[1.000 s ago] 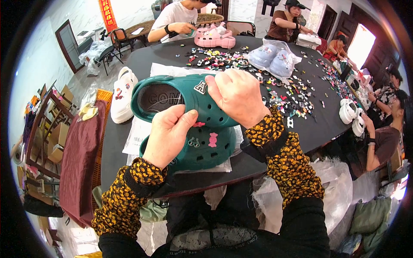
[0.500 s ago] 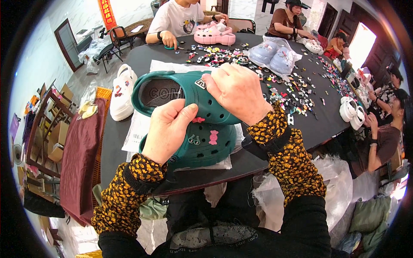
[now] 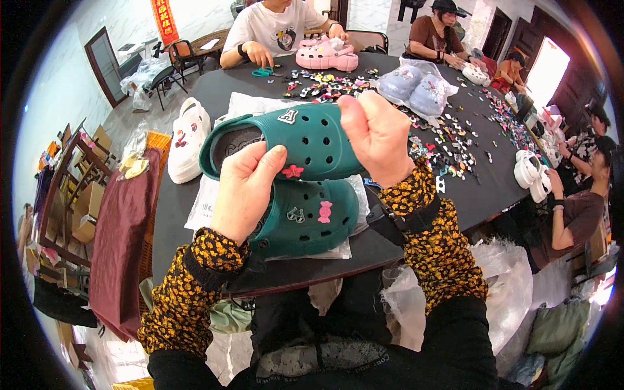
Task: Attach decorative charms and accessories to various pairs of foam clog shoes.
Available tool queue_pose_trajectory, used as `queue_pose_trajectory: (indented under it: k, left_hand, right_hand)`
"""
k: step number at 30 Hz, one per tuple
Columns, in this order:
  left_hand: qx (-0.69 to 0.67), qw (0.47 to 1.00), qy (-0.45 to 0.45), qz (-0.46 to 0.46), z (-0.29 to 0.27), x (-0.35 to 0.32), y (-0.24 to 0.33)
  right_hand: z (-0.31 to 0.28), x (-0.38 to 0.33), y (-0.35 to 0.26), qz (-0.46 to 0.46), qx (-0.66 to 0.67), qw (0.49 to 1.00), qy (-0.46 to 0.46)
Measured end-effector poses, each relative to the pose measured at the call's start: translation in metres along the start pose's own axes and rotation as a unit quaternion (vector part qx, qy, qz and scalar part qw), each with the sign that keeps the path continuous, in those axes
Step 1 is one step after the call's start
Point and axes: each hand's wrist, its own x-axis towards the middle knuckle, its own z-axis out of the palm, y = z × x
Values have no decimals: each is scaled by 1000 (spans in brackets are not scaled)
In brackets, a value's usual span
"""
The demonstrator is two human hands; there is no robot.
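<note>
Head view shows both hands lifting a dark green clog (image 3: 305,140) above the near edge of the round black table (image 3: 195,214). Left hand (image 3: 246,188) grasps the clog's near side, thumb pressed beside a small red flower charm (image 3: 292,171); right hand (image 3: 376,138) is clenched around its toe end. A white letter charm (image 3: 287,116) sits on the clog's top. Directly beneath, a second green clog (image 3: 305,218) lies on white plastic bags (image 3: 214,195) at the near edge, bearing a pink candy charm (image 3: 325,211) and what may be a small grey charm beside it. A white clog (image 3: 188,140) rests near the left edge. Loose charms (image 3: 455,140) scatter across the middle and far right of the table.
</note>
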Motion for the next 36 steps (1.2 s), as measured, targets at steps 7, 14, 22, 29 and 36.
queue_pose_trajectory:
  k: [7, 14, 22, 29, 36]
  left_hand:
    - [-22, 1000, 3, 2, -9, 6, -3]
    - [3, 1000, 15, -6, -9, 4, -3]
    - [68, 997, 19, -28, -21, 6, -37]
    - [104, 991, -15, -81, -32, 20, -50]
    - [81, 984, -34, -157, -49, 28, -53]
  right_hand:
    - [-7, -11, 14, 192, 110, 975, -23]
    - [-9, -22, 40, 195, 71, 978, -12]
    - [-13, -57, 103, 283, -119, 931, -196]
    - [-20, -84, 141, 279, -151, 901, -296]
    - [-31, -108, 163, 253, -233, 893, -290]
